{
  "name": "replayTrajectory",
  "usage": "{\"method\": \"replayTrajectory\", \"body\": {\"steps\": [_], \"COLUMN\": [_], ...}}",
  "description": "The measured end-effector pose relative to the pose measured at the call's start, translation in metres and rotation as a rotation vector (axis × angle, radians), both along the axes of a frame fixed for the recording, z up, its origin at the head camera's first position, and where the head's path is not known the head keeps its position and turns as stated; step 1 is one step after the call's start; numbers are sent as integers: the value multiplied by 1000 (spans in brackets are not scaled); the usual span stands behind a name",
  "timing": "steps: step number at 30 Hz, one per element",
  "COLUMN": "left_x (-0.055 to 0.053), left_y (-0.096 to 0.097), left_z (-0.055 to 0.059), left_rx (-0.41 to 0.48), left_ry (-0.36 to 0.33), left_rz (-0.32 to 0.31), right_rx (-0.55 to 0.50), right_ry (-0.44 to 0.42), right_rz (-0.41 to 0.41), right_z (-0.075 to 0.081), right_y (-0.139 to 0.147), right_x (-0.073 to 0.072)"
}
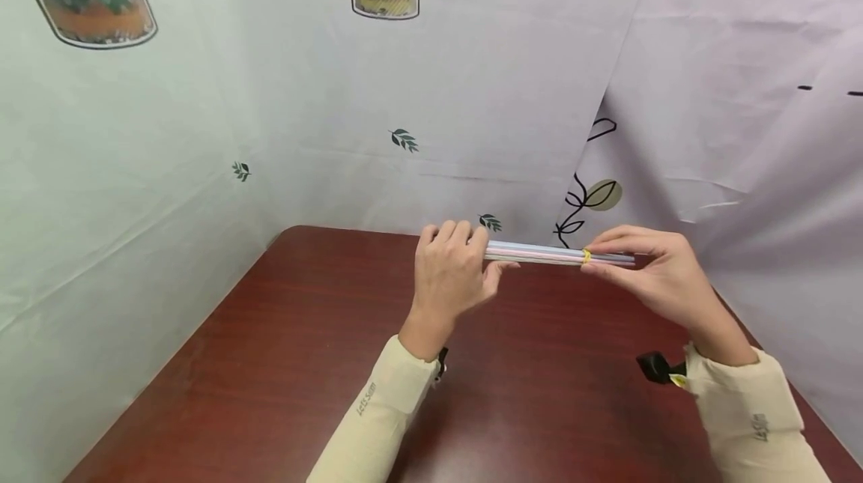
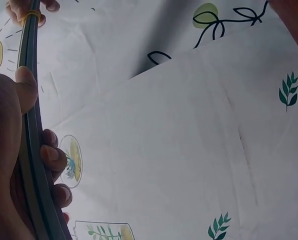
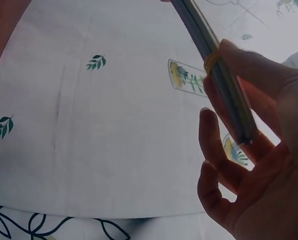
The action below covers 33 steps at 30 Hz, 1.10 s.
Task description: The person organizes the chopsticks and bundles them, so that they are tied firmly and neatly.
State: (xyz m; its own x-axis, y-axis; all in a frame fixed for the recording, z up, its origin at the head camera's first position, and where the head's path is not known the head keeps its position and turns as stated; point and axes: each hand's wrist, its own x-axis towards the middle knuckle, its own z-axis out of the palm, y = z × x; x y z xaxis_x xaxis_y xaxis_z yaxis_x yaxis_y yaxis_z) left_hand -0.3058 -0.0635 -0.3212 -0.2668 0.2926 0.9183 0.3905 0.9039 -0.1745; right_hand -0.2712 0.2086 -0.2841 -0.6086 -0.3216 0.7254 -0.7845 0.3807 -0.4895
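A slim bundle of long, thin pastel sticks (image 1: 533, 251), in blue, pink and white, is held level above the table. Round it, near its right end, runs a yellow rubber band (image 1: 586, 256). My left hand (image 1: 450, 269) grips the left part, its fingers curled round the sticks and the thumb laid along them in the left wrist view. At the band, the thumb and fingertips of my right hand (image 1: 667, 273) pinch the bundle. The right wrist view shows the short bundle end (image 3: 238, 120) reaching past the band toward the palm, two lower fingers loosely bent away from it.
Beneath both hands lies a dark red-brown wooden table (image 1: 303, 341). A pale cloth (image 1: 323, 93) printed with plants and leaves hangs along its far and left sides, and another cloth (image 1: 755, 168) hangs in folds at the right. Dark wrist straps show at both cuffs.
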Motion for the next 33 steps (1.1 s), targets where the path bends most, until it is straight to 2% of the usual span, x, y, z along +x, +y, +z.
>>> {"method": "replayTrajectory", "body": {"steps": [4, 7, 13, 18, 21, 25, 28, 33], "left_x": [0, 0, 2, 4, 4, 3, 2, 2], "left_y": [0, 2, 5, 8, 7, 5, 4, 4], "left_z": [-1, -1, 0, 0, -1, -2, 0, 0], "left_rx": [0, 1, 9, -12, -14, 10, 20, 20], "left_ry": [22, 39, 66, 53, 50, 53, 48, 41], "left_rz": [3, -5, -22, 2, -1, -24, -28, -22], "right_rx": [29, 30, 45, 19, 33, 41, 38, 56], "right_ry": [61, 75, 104, 143, 125, 83, 94, 104], "right_rz": [-36, -35, -88, -112, -135, -84, -29, -24], "right_z": [-2, -2, -1, -7, -7, -2, 2, 3], "right_y": [-3, -8, -17, -26, -27, -18, -10, -8], "right_x": [-2, -1, 4, 2, 4, 8, 8, 8]}}
